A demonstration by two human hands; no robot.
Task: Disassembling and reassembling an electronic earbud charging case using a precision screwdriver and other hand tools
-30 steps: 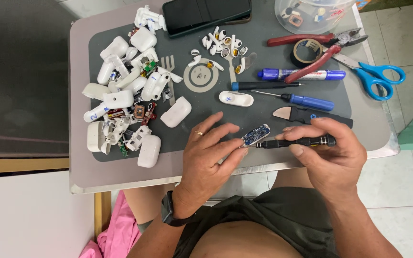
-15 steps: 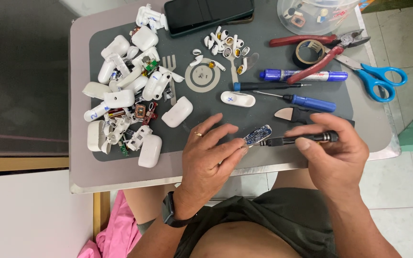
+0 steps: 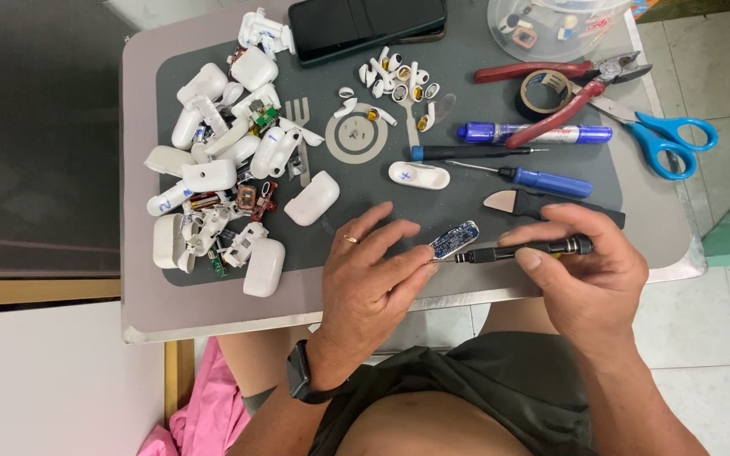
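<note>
We sit at the bench (image 3: 213, 317), whose top is mostly covered by a dark grey mat (image 3: 466, 110). On the mat's left side lies a heap of white cases (image 3: 221, 181) with bits of their innards mixed in; a dark phone (image 3: 365, 25) lies at the far edge, and a clear tub (image 3: 551, 21) stands at the far right corner. Red pliers (image 3: 568, 84), blue scissors (image 3: 661, 135), a roll of tape (image 3: 547, 91) and a blue marker (image 3: 534, 133) lie to the right, with two blue-handled screwdrivers (image 3: 542, 180) just nearer us.

Our left hand (image 3: 373, 279) rests on the mat's near edge, fingers (image 3: 399, 266) half spread and lying flat. Its fingertips press on the near end of a small blue board (image 3: 454, 239), pinning it to the mat; they do not wrap around it. There is a ring on one finger and a dark watch (image 3: 299, 380) on the wrist.

Our right hand (image 3: 589, 274) has its fingers curled closed around a thin black driver (image 3: 525, 249), thumb below and forefinger above. The driver lies nearly level, pointing left, and its tip meets the board's near edge just beside the left fingertips. The board sits on the mat between the two hands, close to the bench's near edge.
</note>
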